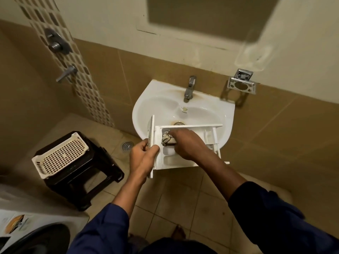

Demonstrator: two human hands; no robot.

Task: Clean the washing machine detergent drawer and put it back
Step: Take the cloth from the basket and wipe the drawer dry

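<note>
At the lower left of the frame sits the white front-loading washing machine (27, 228), well apart from the work. Mid-frame, the left hand (142, 155) clenches the front panel of the white plastic detergent drawer (185, 143), held over the near rim of the white ceramic basin (157, 101). The drawer's long axis runs left to right, panel leftward. The right hand (185, 143) reaches inside, its fingers (173, 137) grasping a crumpled striped cloth (167, 139) in the left compartment. Beyond stands the chrome tap (189, 88).
</note>
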